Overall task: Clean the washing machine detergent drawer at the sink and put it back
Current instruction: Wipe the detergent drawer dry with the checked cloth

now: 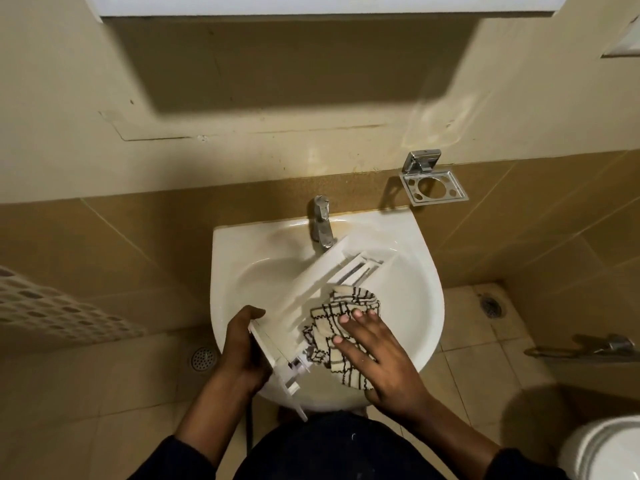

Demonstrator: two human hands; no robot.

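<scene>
The white plastic detergent drawer lies tilted across the white sink, its far end under the chrome tap and its front panel at the near left rim. My left hand grips that front panel from the left. My right hand presses a cream cloth with dark checks into the drawer's open compartment, fingers spread flat on the cloth. No water is seen running from the tap.
A chrome holder is fixed to the wall right of the tap. A white perforated basket stands at the left. Floor drains sit beside the sink. A toilet edge shows at the bottom right.
</scene>
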